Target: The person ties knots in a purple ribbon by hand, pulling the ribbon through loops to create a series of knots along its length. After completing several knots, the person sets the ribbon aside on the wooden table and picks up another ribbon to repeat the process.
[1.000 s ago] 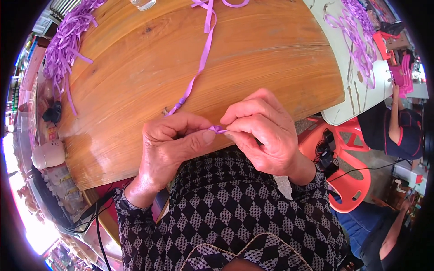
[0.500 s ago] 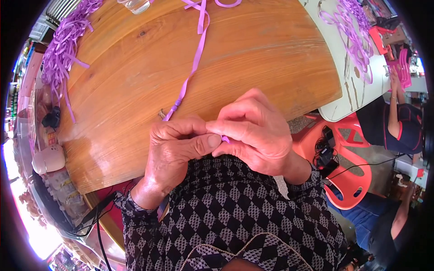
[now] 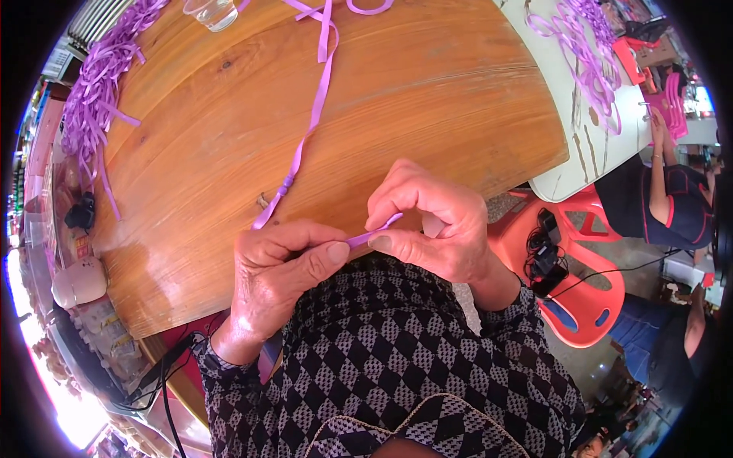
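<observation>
My left hand [image 3: 279,275] and right hand [image 3: 427,229] both pinch the near end of a purple ribbon [image 3: 309,126] at the table [image 3: 427,91] edge; the rest trails away across the wood toward a glass [image 3: 211,11].

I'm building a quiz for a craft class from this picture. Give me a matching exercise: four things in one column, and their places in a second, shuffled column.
Things:
1. purple ribbon
2. clear glass
3. red plastic chair
4. heap of purple strips

Places:
A. at the wooden table's far edge
B. on the floor, right of the person
C. on the table's left side
D. running across the table to the left hand and right hand

Pairs: 1-D, 2-A, 3-B, 4-C
</observation>
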### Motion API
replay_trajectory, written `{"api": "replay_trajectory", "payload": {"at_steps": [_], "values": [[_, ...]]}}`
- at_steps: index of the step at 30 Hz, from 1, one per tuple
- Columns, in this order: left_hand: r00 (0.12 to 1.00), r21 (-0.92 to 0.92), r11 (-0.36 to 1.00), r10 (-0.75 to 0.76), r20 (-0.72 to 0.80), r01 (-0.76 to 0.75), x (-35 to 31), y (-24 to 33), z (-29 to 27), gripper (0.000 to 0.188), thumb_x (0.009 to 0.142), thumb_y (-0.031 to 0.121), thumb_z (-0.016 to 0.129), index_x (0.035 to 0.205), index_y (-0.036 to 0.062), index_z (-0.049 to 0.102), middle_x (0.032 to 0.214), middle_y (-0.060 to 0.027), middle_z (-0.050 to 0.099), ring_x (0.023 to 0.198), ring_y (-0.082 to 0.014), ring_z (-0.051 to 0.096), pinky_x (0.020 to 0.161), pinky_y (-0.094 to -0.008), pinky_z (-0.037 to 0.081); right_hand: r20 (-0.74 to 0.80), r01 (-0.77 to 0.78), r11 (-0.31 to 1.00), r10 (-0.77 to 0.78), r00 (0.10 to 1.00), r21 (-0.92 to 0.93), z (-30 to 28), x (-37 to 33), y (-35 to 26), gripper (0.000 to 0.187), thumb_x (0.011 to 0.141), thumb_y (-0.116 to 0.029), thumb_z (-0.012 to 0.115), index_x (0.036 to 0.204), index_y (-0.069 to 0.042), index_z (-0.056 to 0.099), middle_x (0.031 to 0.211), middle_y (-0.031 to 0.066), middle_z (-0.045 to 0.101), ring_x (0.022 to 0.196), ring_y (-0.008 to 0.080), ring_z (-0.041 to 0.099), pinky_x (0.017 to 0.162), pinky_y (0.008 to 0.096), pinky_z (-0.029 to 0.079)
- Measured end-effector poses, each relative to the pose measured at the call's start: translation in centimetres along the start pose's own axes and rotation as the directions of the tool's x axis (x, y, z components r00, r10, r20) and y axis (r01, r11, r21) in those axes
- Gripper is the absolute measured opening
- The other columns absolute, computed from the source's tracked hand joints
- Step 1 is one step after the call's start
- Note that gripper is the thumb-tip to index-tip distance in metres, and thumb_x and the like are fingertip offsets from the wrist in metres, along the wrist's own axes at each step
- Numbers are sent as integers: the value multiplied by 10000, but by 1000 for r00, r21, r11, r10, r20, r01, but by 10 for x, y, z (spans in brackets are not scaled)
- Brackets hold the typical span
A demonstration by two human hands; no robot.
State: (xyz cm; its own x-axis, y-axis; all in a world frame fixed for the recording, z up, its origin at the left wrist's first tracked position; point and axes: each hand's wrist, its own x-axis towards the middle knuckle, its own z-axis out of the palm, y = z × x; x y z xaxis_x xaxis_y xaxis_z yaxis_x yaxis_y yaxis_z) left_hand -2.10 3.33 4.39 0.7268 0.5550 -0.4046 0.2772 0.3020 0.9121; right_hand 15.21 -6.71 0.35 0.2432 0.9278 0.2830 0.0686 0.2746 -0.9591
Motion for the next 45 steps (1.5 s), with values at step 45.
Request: {"api": "replay_trajectory", "payload": {"at_steps": [45], "values": [[991,-74,989,-132,-30,129,14,0,5,143,715,15,691,838,-34,636,762,-31,633,683,-85,574,646,-199,454,-72,-14,987,3,997,-161,7,-11,2,112,743,47,671,842,29,621,806,79,626,667,141,516,563,248,411]]}}
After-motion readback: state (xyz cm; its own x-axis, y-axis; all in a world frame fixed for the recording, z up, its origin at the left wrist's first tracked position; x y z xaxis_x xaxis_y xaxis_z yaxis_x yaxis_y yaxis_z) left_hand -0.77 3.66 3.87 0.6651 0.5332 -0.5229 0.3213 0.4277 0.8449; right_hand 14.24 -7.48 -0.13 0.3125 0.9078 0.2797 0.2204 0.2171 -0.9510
